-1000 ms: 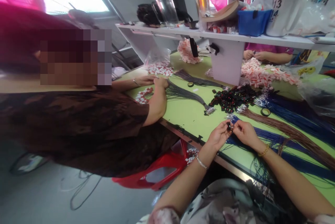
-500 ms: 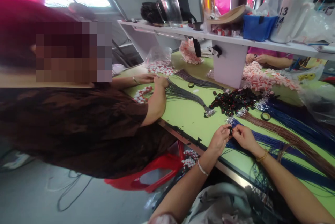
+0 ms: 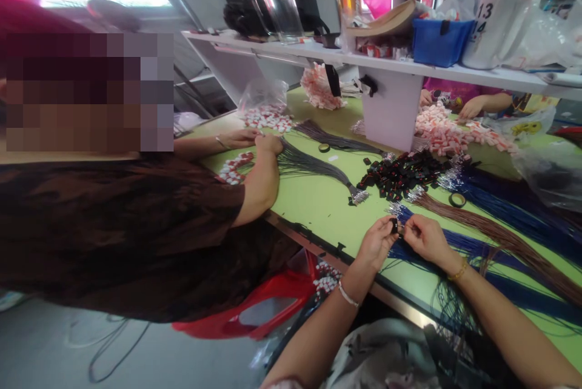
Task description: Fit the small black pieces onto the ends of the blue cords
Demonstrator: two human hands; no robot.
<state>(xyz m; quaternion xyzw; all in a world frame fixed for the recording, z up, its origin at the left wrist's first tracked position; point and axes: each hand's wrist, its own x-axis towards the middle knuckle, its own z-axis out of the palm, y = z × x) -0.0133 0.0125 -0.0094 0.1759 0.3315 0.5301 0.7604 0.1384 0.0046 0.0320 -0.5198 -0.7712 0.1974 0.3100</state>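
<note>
My left hand (image 3: 373, 245) pinches a small black connector housing (image 3: 394, 225) between thumb and fingers, near the table's front edge. Close beside it, my right hand (image 3: 427, 239) is closed in a pinch, its fingertips almost at the housing; what they hold is too small to make out. Below and behind both hands lie blue wires (image 3: 468, 243) with metal terminals (image 3: 396, 209) at their ends. A heap of black connector housings (image 3: 400, 176) sits just beyond. Brown wires (image 3: 482, 222) stretch off to the right.
To the left a co-worker (image 3: 113, 225) handles grey wires (image 3: 313, 162). A red plastic stool (image 3: 254, 301) stands below the table. Above runs a white shelf (image 3: 345, 57) with a blue bin (image 3: 441, 42) and mugs. Another person's hand (image 3: 473, 108) shows beyond pale pink pieces (image 3: 441, 128).
My hands have parted slightly, and more of the black housing shows in my left fingers. The whole view has shifted a little. The far person's hands have moved apart.
</note>
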